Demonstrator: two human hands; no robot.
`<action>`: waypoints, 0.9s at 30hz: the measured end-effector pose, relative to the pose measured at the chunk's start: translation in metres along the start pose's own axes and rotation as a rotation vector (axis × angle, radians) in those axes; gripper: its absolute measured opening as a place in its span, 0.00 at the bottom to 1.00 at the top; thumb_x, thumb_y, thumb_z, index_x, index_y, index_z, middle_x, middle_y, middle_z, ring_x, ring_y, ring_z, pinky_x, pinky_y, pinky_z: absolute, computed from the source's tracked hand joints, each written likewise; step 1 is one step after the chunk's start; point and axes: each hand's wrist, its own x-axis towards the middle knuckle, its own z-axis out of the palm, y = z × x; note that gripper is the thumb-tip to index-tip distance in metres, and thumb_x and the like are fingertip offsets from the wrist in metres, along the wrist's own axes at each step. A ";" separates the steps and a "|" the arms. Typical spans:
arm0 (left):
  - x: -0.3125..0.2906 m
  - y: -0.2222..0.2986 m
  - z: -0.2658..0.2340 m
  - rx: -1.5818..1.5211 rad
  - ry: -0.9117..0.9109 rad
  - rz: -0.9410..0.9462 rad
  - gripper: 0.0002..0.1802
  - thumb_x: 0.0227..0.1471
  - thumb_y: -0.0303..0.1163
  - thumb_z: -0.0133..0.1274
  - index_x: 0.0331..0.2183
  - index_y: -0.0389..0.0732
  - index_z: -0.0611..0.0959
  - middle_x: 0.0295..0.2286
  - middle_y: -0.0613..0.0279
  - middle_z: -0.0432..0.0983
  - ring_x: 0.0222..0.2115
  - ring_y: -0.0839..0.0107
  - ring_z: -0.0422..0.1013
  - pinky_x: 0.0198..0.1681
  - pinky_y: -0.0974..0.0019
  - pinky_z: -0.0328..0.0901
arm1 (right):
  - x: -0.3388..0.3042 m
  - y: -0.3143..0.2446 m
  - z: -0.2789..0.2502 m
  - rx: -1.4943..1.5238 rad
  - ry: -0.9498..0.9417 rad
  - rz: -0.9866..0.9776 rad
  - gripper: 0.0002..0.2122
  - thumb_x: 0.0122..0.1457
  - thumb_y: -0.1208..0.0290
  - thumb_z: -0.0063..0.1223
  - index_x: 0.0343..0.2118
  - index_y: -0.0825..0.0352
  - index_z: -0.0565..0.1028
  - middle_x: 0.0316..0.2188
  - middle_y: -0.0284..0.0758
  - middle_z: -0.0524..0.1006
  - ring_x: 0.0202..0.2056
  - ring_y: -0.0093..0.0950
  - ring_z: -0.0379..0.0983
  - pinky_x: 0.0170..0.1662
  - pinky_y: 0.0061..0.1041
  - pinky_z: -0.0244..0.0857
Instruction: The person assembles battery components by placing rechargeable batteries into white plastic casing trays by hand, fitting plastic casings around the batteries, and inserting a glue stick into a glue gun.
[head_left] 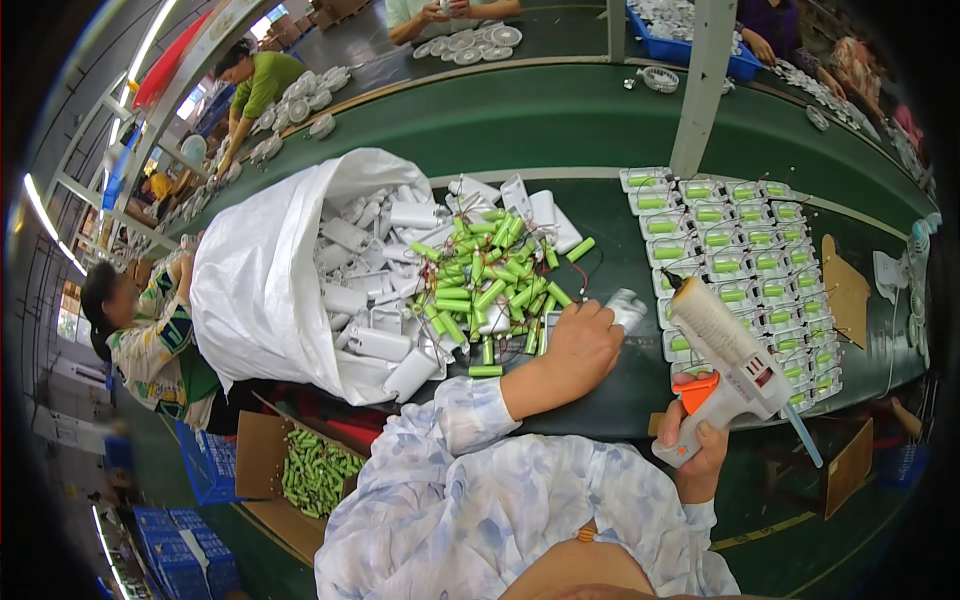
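Note:
My right hand (707,455) is wrapped round the grip of a white hot glue gun (738,365) with an orange trigger. Its dark nozzle points up and to the left, beside the nearest column of shells, and a pale blue glue stick (803,436) sticks out of its back end. At the right edge of a pile of green battery cells (490,285) with thin red and black wires, my left hand (580,350) is closed. Its fingers pinch a glossy white plastic shell (627,310); the inside of that shell is hard to make out.
Rows of white shells with green cells (735,240) lie on the right. A white sack (265,270) spills white plastic housings (380,345) onto the green bench. Below left stands a cardboard box (262,455) of green cells. A metal post (702,90) rises behind; other people work around.

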 end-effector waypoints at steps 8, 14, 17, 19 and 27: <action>0.000 -0.012 -0.016 -0.052 -0.045 0.029 0.07 0.40 0.32 0.61 0.27 0.44 0.81 0.28 0.64 0.70 0.33 0.63 0.68 0.33 0.60 0.61 | 0.002 -0.001 -0.013 0.019 -0.017 -0.012 0.32 0.49 0.64 0.59 0.56 0.71 0.61 0.53 0.53 0.69 0.20 0.29 0.71 0.21 0.27 0.66; -0.015 -0.029 -0.061 -0.079 -0.327 0.318 0.10 0.45 0.30 0.53 0.33 0.45 0.84 0.31 0.62 0.70 0.37 0.63 0.68 0.38 0.61 0.64 | -0.008 -0.007 -0.029 -0.031 -0.066 -0.058 0.32 0.53 0.65 0.54 0.60 0.69 0.57 0.56 0.52 0.68 0.19 0.28 0.69 0.22 0.28 0.66; -0.013 -0.026 -0.055 -0.058 -0.328 0.404 0.04 0.45 0.31 0.51 0.25 0.43 0.79 0.29 0.61 0.67 0.36 0.63 0.67 0.36 0.62 0.63 | -0.009 -0.007 -0.024 -0.015 0.045 -0.049 0.32 0.49 0.64 0.58 0.56 0.72 0.61 0.53 0.54 0.70 0.20 0.30 0.72 0.21 0.27 0.67; -0.007 -0.025 -0.053 -0.051 -0.326 0.406 0.03 0.44 0.31 0.51 0.23 0.43 0.76 0.29 0.61 0.67 0.35 0.63 0.67 0.35 0.62 0.63 | -0.006 -0.009 -0.020 -0.051 0.041 -0.038 0.32 0.48 0.63 0.58 0.56 0.71 0.63 0.53 0.55 0.70 0.19 0.29 0.72 0.22 0.26 0.67; 0.017 0.001 -0.011 -0.160 -0.124 0.219 0.09 0.37 0.28 0.64 0.22 0.39 0.78 0.27 0.59 0.69 0.30 0.59 0.68 0.32 0.59 0.65 | -0.007 -0.020 -0.015 -0.047 0.077 -0.017 0.31 0.48 0.64 0.59 0.56 0.71 0.64 0.51 0.56 0.72 0.20 0.27 0.72 0.24 0.23 0.66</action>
